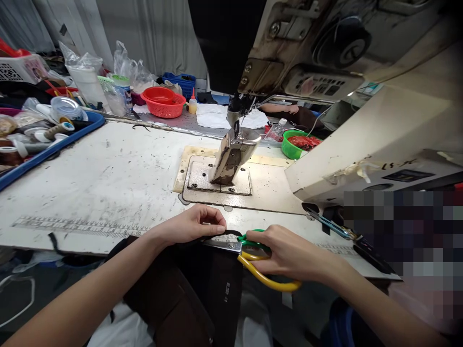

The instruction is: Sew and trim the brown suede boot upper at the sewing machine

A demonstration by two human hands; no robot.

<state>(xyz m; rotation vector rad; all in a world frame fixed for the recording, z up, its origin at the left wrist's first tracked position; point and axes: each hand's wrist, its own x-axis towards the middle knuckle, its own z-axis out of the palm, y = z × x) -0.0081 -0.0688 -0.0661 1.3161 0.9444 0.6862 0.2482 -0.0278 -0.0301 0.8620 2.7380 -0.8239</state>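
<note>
My left hand [193,224] pinches a thin black strap [217,237] at the near edge of the white sewing table [108,178]. Just right of it my right hand [289,250] grips scissors with yellow and green handles [265,277]; their steel blades [224,244] point left and meet the strap beside my left fingers. A dark brown and black fabric piece [188,294] hangs from the table edge down onto my lap. The sewing machine's presser foot [231,159] stands on its metal plate, a short way beyond my hands.
A sewing machine body [361,140] fills the right side. A blue tray [47,149] with tape rolls lies at the left. At the back stand a red basket [163,102], a green bowl [298,143], a glue bottle [193,103] and plastic bags. A ruler strip [72,225] runs along the table's front.
</note>
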